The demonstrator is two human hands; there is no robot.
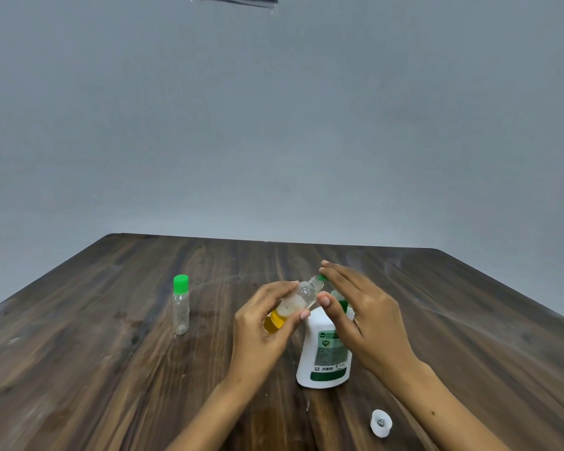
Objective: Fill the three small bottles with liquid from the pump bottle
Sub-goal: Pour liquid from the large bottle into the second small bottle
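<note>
My left hand [267,323] grips a small clear bottle [302,294], uncapped and tilted, with its open mouth up against the green pump nozzle [321,277]. Yellow liquid [273,322] with some foam sits in its lower end. The white pump bottle [323,356] with a green label stands upright in the middle of the table. My right hand [362,314] lies over its green pump head [341,302], fingers straight on top and thumb below. A second small clear bottle [181,304] with a green cap stands upright to the left, apart from both hands.
A loose white cap [381,423] lies open side up on the dark wooden table [111,369], near the front right. A plain grey wall rises behind the table's far edge.
</note>
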